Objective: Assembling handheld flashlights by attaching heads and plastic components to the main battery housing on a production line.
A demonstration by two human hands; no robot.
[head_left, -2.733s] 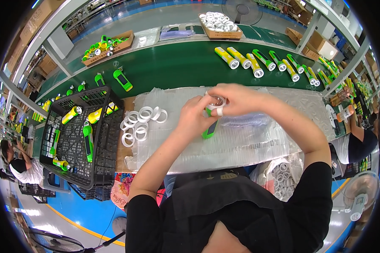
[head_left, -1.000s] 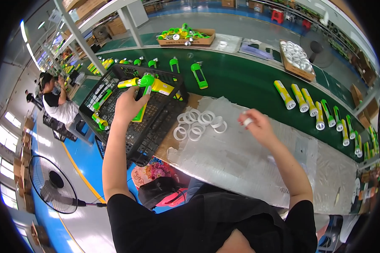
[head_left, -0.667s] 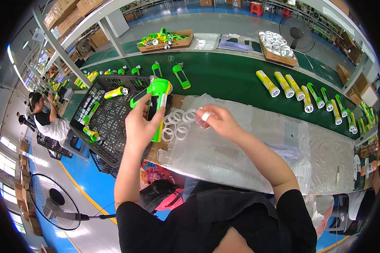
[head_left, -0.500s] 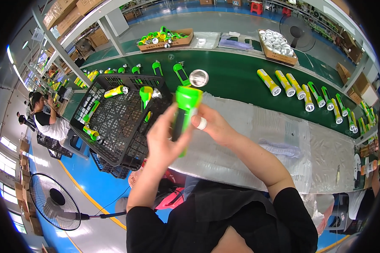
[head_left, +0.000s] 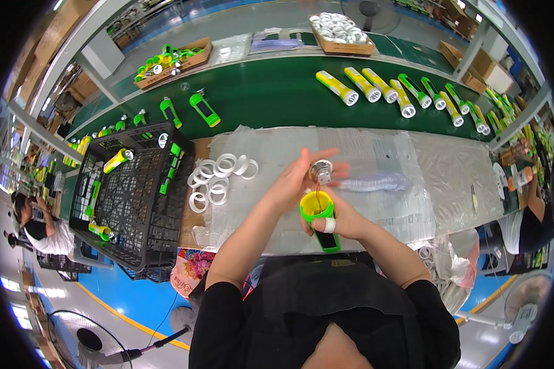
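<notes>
My left hand holds a round silver flashlight head against its stretched fingers, with the thumb raised. Thin wires run from the back of the head down into an uncapped flashlight body. That body is green outside with a yellow inner mouth and a dark panel on its side. Wrapped around it is my right hand, a white band on one of its digits. Left of my left hand, several white rings lie on the plastic-covered table.
A black crate with several flashlights stands at the left. Finished-looking flashlights line the green belt beyond the table. Farther back are a carton of green parts and a carton of white rings. Other people sit at both sides.
My left hand has moved from the flashlight body to its head; my right hand now grips the body. The body's mouth has tipped toward me. The view has shifted, revealing the white rings.
</notes>
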